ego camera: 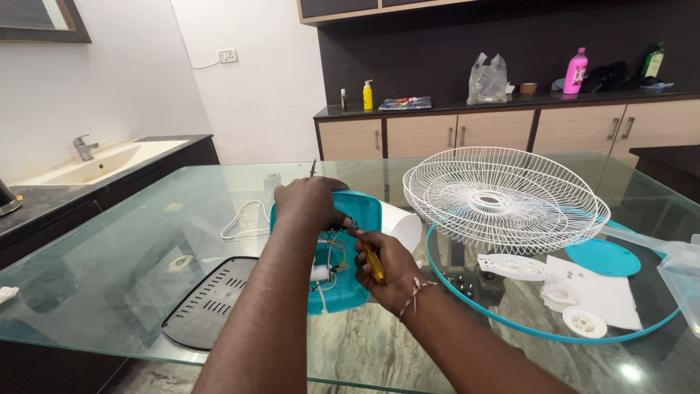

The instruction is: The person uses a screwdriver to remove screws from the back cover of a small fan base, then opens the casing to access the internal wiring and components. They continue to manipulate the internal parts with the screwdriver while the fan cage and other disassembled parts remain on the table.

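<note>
A teal fan base housing (355, 292) lies open on the glass table (109, 270), with wires and a white part showing inside. My left hand (308, 203) grips the housing's far edge and holds it steady. My right hand (388, 268) holds a yellow-handled screwdriver (372, 262), its tip pointed into the housing near the wires. A thin metal rod (313, 168) sticks up just behind my left hand.
Two white wire fan grilles (503, 198) rest on a teal ring (510, 325) at the right. Nearby lie a teal disc (604, 257), white plastic parts (512, 266), small screws and paper. A black vented plate (208, 300) and a white cord (244, 219) lie left. A sink is far left.
</note>
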